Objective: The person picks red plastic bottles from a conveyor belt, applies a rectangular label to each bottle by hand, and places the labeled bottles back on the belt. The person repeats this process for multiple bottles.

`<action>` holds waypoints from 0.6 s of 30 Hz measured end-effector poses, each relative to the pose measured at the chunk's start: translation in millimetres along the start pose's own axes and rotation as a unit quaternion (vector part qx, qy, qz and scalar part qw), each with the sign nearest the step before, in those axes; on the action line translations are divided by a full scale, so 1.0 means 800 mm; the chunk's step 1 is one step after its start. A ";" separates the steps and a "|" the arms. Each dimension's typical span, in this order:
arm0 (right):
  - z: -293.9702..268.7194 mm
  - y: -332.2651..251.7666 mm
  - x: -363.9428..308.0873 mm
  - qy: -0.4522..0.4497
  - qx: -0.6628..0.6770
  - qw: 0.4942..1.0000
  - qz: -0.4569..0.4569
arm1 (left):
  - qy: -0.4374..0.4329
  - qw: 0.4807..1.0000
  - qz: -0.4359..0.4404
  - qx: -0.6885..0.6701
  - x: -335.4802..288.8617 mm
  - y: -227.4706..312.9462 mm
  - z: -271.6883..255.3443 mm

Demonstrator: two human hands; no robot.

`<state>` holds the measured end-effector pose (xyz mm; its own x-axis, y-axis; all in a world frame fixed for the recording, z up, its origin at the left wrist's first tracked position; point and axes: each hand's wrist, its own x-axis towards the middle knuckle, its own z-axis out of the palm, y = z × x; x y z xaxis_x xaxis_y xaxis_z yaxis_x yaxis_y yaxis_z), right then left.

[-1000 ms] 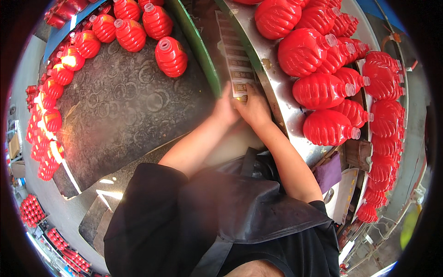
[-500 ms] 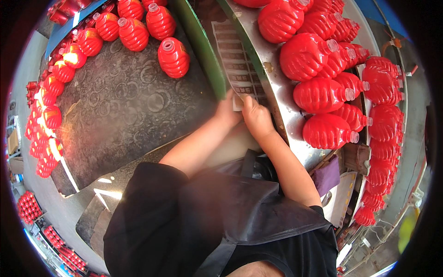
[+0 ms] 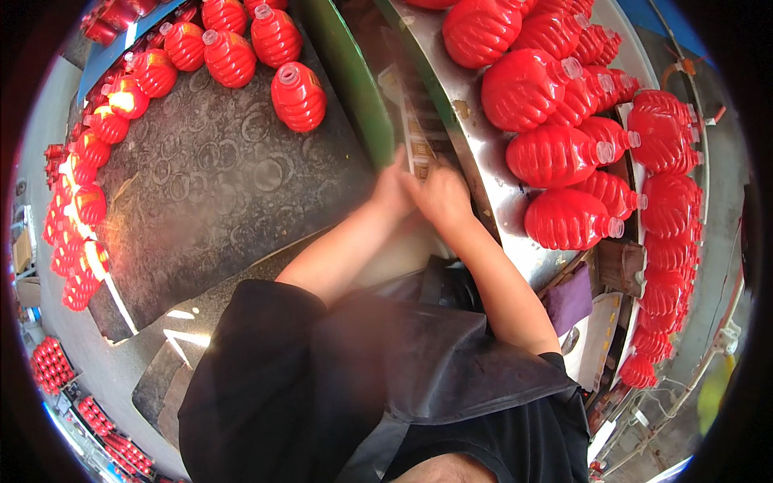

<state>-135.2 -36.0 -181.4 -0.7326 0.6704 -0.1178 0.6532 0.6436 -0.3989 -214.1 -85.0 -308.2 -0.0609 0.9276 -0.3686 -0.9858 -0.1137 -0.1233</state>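
The left hand (image 3: 390, 191) and the right hand (image 3: 445, 197) are held close together at the near end of a narrow slot (image 3: 369, 24). A printed label sheet (image 3: 420, 154) is located between the fingers of both hands and extends ahead of them into the slot. The right fingers appear curled at the near end of the sheet; the left fingers are directed along its left side. Because both hands are blurred, it cannot be told whether the sheet is gripped.

Side clearance is limited. Left of the fingers, the slot is bounded by a green panel (image 3: 361, 92), whose near edge is set just beside the left fingertips. Right of the fingers, it is bounded by the edge of a metal counter (image 3: 499, 193), on which red bottles (image 3: 551, 153) are grouped. Broader room is provided farther left by a dark counter (image 3: 225, 185); a single red bottle (image 3: 298, 101) is placed on it, ahead of the fingers and well apart. Toward the body, movement is bounded by a black apron (image 3: 467, 370).
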 end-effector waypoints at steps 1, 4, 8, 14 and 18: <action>-0.003 -0.001 0.002 -0.024 0.035 0.998 0.054 | 0.017 1.000 0.000 0.010 -0.002 -0.001 0.004; -0.008 0.001 0.009 -0.064 0.109 0.982 0.136 | 0.045 0.998 0.013 0.032 -0.003 -0.004 0.015; -0.009 0.008 0.011 -0.092 0.132 0.975 0.154 | 0.065 0.996 0.038 0.050 -0.003 -0.008 0.016; -0.004 0.008 0.006 -0.111 0.068 0.978 0.161 | 0.061 0.997 0.022 0.049 0.003 -0.008 0.004; 0.008 0.013 0.004 -0.128 -0.206 0.968 -0.057 | 0.029 0.998 0.023 0.044 0.001 -0.014 0.006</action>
<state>-131.7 -29.4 -191.9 -0.7933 0.5075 -0.3362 0.5480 0.8359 -0.0312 -204.2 -81.1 -302.9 -0.0997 0.8993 -0.4257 -0.9923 -0.1217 -0.0247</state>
